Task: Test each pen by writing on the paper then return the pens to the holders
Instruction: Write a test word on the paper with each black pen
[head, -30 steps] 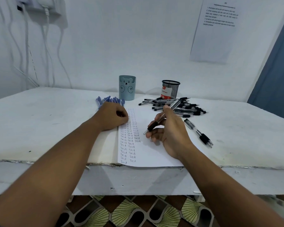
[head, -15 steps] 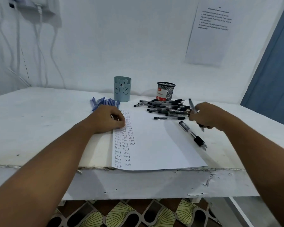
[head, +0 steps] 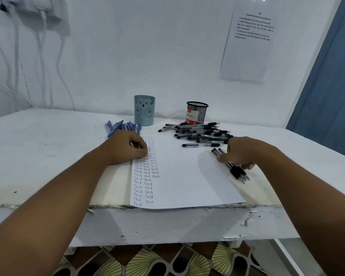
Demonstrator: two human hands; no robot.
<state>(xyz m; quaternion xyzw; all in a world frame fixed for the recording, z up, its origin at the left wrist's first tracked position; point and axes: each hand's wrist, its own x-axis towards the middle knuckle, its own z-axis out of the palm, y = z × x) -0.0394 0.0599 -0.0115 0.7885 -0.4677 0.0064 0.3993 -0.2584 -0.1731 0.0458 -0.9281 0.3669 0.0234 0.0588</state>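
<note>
Pens, black, lie paired at the paper's right edge under the right hand, apparently pinching them. Left hand, clenched, pins the paper. Next: fetch an untested pen from the pile.

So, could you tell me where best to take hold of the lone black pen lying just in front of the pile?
Pinch the clear barrel of the lone black pen near its middle, coming straight down from above. It lies flat and crosswise, apart from the pile, with bare paper on its near side, so thumb and forefinger have room.
</note>
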